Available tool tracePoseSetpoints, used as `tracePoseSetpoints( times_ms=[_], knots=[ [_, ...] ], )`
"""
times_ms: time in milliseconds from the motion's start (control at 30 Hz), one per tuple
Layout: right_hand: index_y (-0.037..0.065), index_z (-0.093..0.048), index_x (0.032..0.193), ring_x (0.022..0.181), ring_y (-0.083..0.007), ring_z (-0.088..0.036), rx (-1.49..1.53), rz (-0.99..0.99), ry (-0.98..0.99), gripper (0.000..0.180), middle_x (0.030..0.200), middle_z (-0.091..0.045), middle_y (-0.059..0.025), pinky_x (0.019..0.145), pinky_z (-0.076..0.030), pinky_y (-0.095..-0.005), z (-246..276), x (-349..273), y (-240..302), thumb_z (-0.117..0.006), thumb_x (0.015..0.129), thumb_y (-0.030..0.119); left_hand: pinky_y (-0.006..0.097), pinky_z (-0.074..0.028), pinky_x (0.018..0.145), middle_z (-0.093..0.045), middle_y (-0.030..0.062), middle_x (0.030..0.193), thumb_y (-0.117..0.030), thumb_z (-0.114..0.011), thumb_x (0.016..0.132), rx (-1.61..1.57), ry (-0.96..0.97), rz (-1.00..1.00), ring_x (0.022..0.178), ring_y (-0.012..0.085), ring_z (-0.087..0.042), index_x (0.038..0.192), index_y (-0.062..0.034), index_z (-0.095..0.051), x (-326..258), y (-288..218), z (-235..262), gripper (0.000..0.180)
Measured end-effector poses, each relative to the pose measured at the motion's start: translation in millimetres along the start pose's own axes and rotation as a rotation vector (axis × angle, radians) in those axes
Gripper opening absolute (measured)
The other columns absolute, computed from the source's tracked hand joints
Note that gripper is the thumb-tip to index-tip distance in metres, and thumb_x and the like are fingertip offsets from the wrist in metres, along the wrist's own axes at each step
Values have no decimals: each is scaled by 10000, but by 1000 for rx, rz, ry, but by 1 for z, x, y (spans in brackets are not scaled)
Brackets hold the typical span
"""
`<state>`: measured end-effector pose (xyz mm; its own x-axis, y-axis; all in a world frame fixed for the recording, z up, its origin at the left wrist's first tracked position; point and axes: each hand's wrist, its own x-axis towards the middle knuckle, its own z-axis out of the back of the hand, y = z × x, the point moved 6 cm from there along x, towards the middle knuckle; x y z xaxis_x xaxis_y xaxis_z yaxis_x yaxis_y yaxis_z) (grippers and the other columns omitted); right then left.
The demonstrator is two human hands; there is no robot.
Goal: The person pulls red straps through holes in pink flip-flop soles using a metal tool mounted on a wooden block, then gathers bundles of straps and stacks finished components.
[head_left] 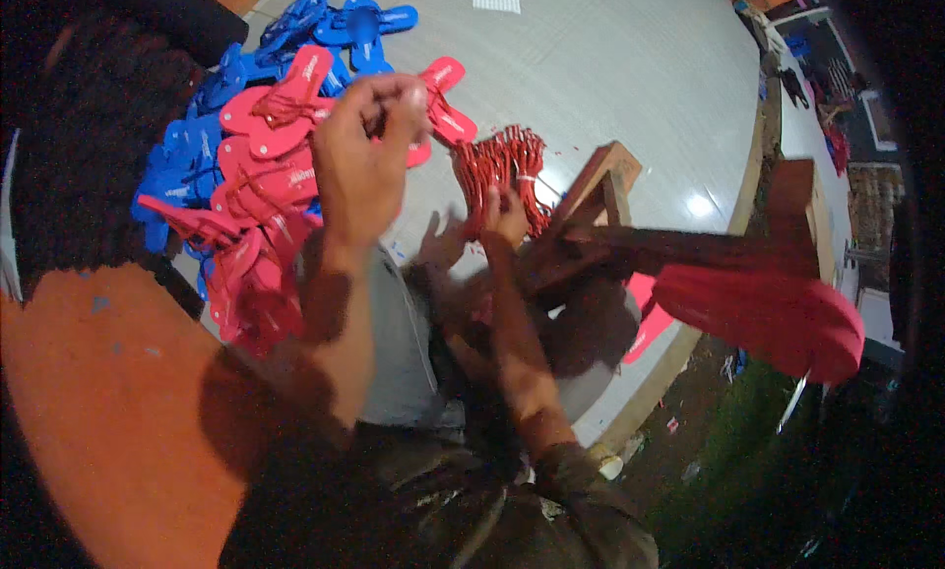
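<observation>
- Flip-flop soles: a heap of bright red, plain apart from small pale markings.
- Second heap of soles: vivid blue.
- Bundle of straps: glossy red.
- Sole on the wooden stand: solid red.
- Wooden stand: dark brown.
- Floor: pale grey, shiny.

Sandal pile left, bare floor beyond

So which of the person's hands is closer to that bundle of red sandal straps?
The right hand: it touches the bundle of red straps at its lower edge. The left hand is raised off to the bundle's left, over the red sandals.
</observation>
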<state>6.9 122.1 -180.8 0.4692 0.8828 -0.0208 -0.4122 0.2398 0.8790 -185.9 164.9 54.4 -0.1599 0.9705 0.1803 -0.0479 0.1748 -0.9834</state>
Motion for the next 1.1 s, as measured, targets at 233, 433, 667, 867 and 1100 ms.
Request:
tracePoseSetpoints(
  times_ms=[233,433,667,867,1100],
  knots=[
    [83,-196,1310,975,-369,-468,-488,42,204,619,1053,-463,-244,782,-419,-425,-65,23,-44,-504,788,204,218,-422,569,-566,46,654,-94,-583,787,13,113,-19,605,71,-521,912,-18,-546,-7,-5,-8,150],
    [46,-284,1259,956,-373,-466,-342,70,-11,715,1010,-495,-214,841,-363,-440,-52,-27,-53,-664,662,154,213,-417,558,-565,41,635,-94,-580,790,24,120,-77,574,71,-515,933,-23,-537,-5,-5,-11,165],
    [-23,-406,1175,772,-342,-571,-62,21,261,622,876,-584,-184,713,-443,-384,-57,22,-23,-670,666,218,212,-417,570,-569,40,645,-113,-586,789,-61,129,-40,581,75,-517,940,-18,-536,-5,-4,-6,185],
    [-44,-539,1033,682,-150,-581,194,-70,171,293,753,-617,-89,659,-450,-248,26,0,1,-575,789,113,228,-428,577,-583,58,675,-127,-578,791,22,133,-6,598,90,-534,911,-1,-544,-7,-3,-2,177],
    [-5,-588,970,740,-136,-587,218,211,266,190,839,-607,-71,711,-469,-266,108,-21,122,-542,806,79,333,-453,673,-590,142,793,-199,-598,735,533,550,-115,738,242,-583,966,-15,-541,-33,15,-20,301]
  ],
)
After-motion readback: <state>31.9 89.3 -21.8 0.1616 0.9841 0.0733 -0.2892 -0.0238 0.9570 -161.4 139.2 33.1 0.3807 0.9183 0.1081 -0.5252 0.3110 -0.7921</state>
